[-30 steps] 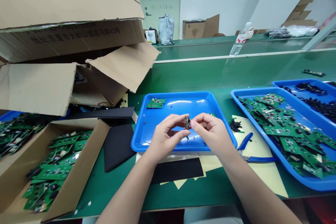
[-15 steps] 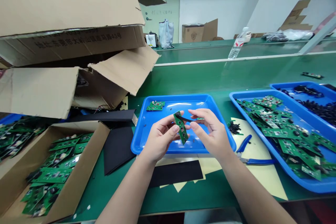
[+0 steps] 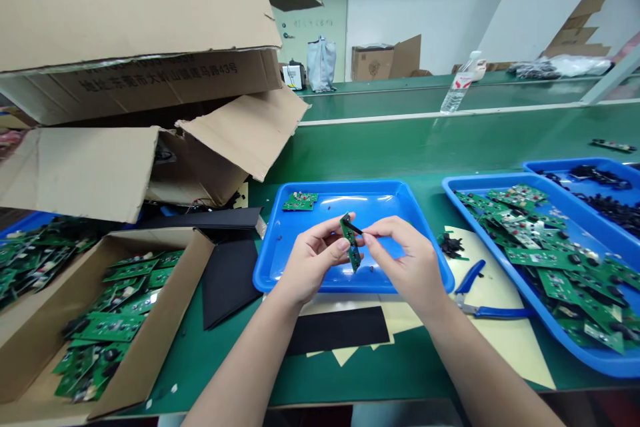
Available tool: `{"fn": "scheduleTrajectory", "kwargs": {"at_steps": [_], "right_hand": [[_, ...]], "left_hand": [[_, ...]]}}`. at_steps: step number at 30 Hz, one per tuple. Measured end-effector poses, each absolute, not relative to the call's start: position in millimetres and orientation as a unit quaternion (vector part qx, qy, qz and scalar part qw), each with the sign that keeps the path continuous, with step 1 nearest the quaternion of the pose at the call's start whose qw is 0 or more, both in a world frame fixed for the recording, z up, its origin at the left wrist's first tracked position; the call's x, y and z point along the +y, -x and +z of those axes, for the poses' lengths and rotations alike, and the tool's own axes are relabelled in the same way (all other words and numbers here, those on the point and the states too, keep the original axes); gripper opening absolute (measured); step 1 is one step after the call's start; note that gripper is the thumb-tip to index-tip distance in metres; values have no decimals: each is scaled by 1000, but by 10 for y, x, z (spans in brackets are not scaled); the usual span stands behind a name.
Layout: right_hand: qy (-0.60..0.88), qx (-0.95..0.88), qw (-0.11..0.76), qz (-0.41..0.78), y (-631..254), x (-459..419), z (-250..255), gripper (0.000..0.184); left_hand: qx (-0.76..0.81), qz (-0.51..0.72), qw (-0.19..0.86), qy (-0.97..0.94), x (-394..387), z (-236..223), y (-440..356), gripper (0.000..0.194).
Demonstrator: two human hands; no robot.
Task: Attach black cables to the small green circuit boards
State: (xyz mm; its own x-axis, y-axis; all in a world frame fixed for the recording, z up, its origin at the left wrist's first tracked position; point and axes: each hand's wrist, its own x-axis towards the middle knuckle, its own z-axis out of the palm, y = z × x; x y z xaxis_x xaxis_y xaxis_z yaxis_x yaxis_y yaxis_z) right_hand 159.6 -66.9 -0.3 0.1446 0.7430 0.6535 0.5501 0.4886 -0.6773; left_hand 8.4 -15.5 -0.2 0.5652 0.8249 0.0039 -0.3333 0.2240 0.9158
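Note:
Above the middle blue tray (image 3: 270,240), my left hand (image 3: 317,255) grips a small green circuit board (image 3: 353,248) by its edge, the board tilted nearly upright. Between thumb and forefinger my right hand (image 3: 405,253) pinches a thin black strip (image 3: 356,228), whose far end meets the board's upper part; whether it is fixed there I cannot tell. A second piece of green circuit board (image 3: 300,201) lies in the tray's back left corner. To the right of the tray are blue-handled cutters (image 3: 470,290) and a small heap of black bits (image 3: 451,245).
A cardboard box (image 3: 165,320) of circuit boards stands on the left, below large open cartons (image 3: 140,20). On the right, one blue tray (image 3: 453,188) holds piled boards, another (image 3: 537,165) black parts. A water bottle (image 3: 457,87) leans at the back ledge. Black sheets (image 3: 340,330) lie in front.
My right hand's fingers have closed together on the black strip, drawing nearer the board. The board has turned more edge-on in my left hand. The whole view has shifted slightly.

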Motion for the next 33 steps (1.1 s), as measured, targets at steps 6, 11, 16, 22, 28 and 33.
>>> {"fn": "scheduleTrajectory", "kwargs": {"at_steps": [6,11,16,22,28,33], "right_hand": [[533,-625,566,64,-1609,-640,-19,11],[536,-621,570,50,-1612,-626,-25,11],[536,-623,570,27,-1609,-633,-22,11],[497,-639,586,-46,-1612,-639,-29,10],[449,-668,592,-42,-1629,-638,-24,16],[445,-674,589,-37,-1636,-633,-33,18]], "left_hand": [[221,353,727,-546,-161,3,-57,40],[204,362,737,-534,-162,-2,-60,43],[169,351,752,-531,-152,-4,-66,48],[157,287,772,-545,-141,28,-35,43],[171,240,768,-569,-148,65,-8,34],[207,238,726,-611,-139,83,14,36]]}}
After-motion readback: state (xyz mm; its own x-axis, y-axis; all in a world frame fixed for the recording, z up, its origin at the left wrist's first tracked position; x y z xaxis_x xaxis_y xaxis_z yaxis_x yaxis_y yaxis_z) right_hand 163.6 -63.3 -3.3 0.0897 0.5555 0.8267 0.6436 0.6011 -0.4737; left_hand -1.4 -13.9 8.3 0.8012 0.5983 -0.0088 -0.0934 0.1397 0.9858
